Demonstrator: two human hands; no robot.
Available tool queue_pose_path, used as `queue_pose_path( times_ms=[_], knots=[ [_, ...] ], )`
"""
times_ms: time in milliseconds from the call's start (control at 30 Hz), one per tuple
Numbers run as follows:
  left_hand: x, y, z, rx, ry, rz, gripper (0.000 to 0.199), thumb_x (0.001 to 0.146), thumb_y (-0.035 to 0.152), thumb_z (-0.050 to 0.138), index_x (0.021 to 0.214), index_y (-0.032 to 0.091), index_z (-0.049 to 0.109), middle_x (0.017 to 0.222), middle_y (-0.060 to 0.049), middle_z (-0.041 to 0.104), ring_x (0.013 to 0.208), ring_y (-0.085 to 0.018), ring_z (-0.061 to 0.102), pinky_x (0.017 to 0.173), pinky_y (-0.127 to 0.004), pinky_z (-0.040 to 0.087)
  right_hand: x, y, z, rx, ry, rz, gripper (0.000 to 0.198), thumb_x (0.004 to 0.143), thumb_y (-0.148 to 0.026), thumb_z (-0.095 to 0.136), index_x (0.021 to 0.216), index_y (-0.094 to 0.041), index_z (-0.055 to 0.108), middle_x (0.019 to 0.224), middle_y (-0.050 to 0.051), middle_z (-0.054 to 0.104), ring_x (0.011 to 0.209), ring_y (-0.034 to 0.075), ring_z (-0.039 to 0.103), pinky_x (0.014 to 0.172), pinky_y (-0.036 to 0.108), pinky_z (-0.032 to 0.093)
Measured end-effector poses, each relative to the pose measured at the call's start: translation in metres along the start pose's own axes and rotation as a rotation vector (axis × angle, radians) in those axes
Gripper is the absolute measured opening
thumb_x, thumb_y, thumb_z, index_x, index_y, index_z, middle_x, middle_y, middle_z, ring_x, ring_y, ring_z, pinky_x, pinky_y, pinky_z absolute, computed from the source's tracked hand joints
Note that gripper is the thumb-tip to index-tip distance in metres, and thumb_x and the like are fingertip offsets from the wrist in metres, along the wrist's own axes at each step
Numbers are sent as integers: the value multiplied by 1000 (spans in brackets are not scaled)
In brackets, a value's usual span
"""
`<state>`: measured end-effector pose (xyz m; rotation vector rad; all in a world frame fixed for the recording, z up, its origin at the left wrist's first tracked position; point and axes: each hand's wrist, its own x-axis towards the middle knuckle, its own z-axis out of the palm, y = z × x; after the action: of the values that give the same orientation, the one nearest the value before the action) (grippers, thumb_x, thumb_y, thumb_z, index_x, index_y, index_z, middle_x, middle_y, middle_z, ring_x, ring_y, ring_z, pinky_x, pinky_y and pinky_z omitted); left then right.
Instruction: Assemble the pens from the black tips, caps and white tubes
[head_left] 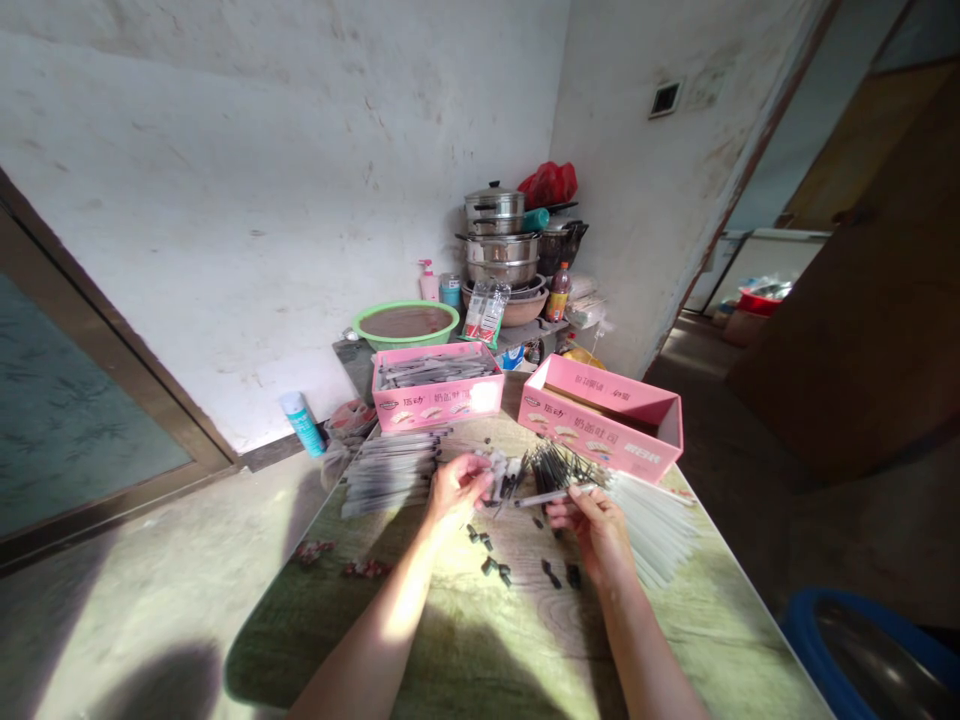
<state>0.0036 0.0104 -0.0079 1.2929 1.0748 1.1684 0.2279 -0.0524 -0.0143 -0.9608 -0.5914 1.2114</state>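
Note:
My right hand [596, 520] pinches a translucent pen barrel [541, 498] that points left across the table. Just left of its tip, my left hand [459, 487] has thumb and fingers drawn together; what they hold is too small and blurred to make out. Between the hands lies a pile of small clear and black pen parts [510, 475]. Thin black pen refills [559, 463] are heaped behind my right hand. To its right, clear empty barrels [649, 525] fan out. Rows of pens [394, 470] lie left of my left hand. Several small black pieces [491, 568] are scattered nearer me.
A pink box [442, 397] full of pens stands at the back left of the table [495, 650]. Another pink box [600, 420] stands at the back right. Behind are a green basin [406, 322] and stacked steel pots [499, 255]. A blue tub [862, 640] sits at lower right.

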Motion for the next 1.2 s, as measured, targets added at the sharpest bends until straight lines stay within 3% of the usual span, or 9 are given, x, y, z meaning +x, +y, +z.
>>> queue_pose_path(
  times_ms=[67, 167, 300, 433, 567, 667, 833, 1000, 1200],
  knots=[
    [3, 0, -8, 151, 104, 44, 21, 79, 31, 80, 93, 15, 75, 75, -5, 74, 61, -17, 69, 55, -25, 52, 2, 0, -3, 11, -7, 5, 45, 61, -49, 100, 72, -16, 72, 68, 9, 78, 56, 19, 74, 51, 25, 61],
    [3, 1, -18, 408, 134, 132, 12, 83, 16, 72, 92, 18, 79, 88, -6, 80, 81, -19, 75, 76, -28, 56, 3, 0, -5, 9, -15, 15, 43, 65, -48, 98, 74, -16, 71, 69, 9, 78, 53, 18, 72, 51, 26, 62],
    [-1, 4, -16, 664, 35, 192, 17, 88, 12, 67, 93, 19, 81, 93, -6, 79, 82, -17, 73, 81, -27, 53, 2, 0, -3, -20, -23, 8, 45, 67, -52, 96, 70, -17, 67, 60, 5, 72, 44, 15, 65, 43, 23, 56],
    [-7, 6, -2, 880, -128, 244, 11, 92, 23, 70, 92, 20, 80, 95, -7, 78, 89, -20, 72, 84, -29, 50, 1, 1, 0, -84, -31, -1, 47, 69, -57, 92, 81, -17, 69, 53, -1, 65, 34, 11, 53, 31, 20, 43],
    [-10, 6, 14, 1083, -148, 209, 12, 89, 32, 74, 89, 20, 76, 100, -10, 76, 97, -26, 70, 85, -32, 49, 0, 4, 1, -177, -65, 38, 54, 72, -64, 86, 92, -17, 68, 54, -1, 67, 32, 13, 52, 28, 21, 39],
    [-8, 2, 20, 1024, -112, 206, 3, 86, 21, 71, 86, 20, 74, 97, -11, 75, 96, -27, 69, 82, -31, 47, -1, 5, 1, -232, -112, 44, 53, 77, -65, 81, 95, -17, 68, 53, -2, 65, 31, 12, 50, 29, 20, 37],
    [-6, -6, 19, 830, -49, 201, 20, 78, 7, 65, 87, 22, 74, 78, -6, 72, 76, -24, 67, 73, -30, 44, -5, 4, 2, -279, -179, 50, 48, 81, -64, 79, 91, -18, 68, 55, -1, 66, 37, 12, 55, 36, 21, 41],
    [-5, -3, 10, 603, 27, 190, 22, 73, 6, 68, 85, 21, 78, 80, -4, 75, 71, -21, 66, 73, -28, 48, -6, 2, 4, -292, -193, 39, 46, 84, -62, 77, 95, -18, 71, 55, -2, 65, 37, 12, 55, 37, 20, 38],
    [4, -5, -2, 350, 28, 84, 13, 73, 17, 75, 85, 17, 80, 75, -5, 75, 65, -18, 64, 66, -28, 50, -6, 1, 5, -351, -204, 7, 46, 81, -62, 77, 92, -18, 73, 51, -3, 61, 33, 8, 40, 34, 19, 24]
  ],
)
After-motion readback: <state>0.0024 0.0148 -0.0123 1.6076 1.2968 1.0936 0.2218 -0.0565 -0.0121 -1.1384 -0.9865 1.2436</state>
